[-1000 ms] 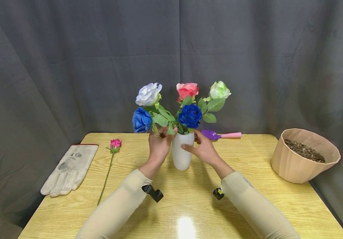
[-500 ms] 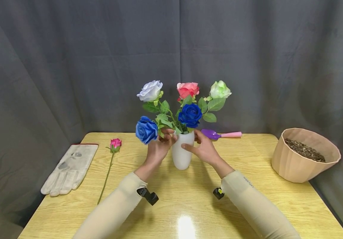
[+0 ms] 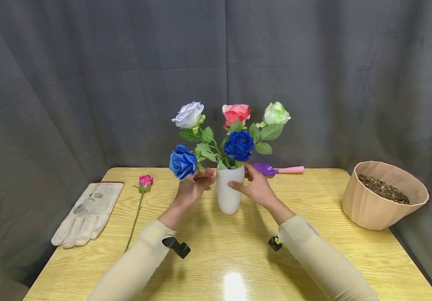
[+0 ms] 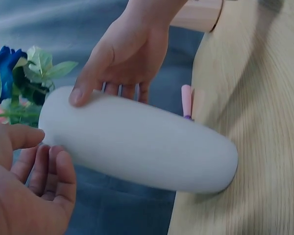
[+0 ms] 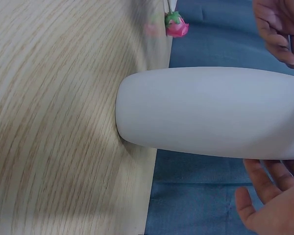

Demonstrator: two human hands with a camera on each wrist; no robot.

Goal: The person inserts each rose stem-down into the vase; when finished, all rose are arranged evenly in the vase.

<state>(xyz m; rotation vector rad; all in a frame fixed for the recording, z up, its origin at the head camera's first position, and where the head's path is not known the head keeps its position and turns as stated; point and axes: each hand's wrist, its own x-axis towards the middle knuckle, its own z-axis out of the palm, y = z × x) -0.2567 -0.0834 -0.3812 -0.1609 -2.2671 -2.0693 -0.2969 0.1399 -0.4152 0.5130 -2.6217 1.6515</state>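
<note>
A white vase (image 3: 228, 194) stands upright mid-table with several artificial roses in it. Two are blue: a dark blue rose (image 3: 239, 145) at the front and a lighter blue rose (image 3: 183, 161) leaning out left. Above them are a white rose (image 3: 188, 115), a coral-pink rose (image 3: 236, 113) and a pale green rose (image 3: 277, 113). My right hand (image 3: 259, 189) holds the vase near its rim, thumb in front and fingers behind. My left hand (image 3: 192, 188) is just left of the rim, below the lighter blue rose, its fingers loosely bent around nothing.
A pink rose (image 3: 146, 181) lies on the table at left, beside a pair of grey work gloves (image 3: 88, 213). Behind the vase lies a purple trowel (image 3: 266, 169) with a pink handle. A peach pot (image 3: 366, 209) of dark soil stands at right; a dark curtain hangs behind.
My left hand has let go of the stem at the vase's mouth and moved left. The white and lighter blue roses shifted slightly; the lighter blue one sits lower. My right hand stays put.
</note>
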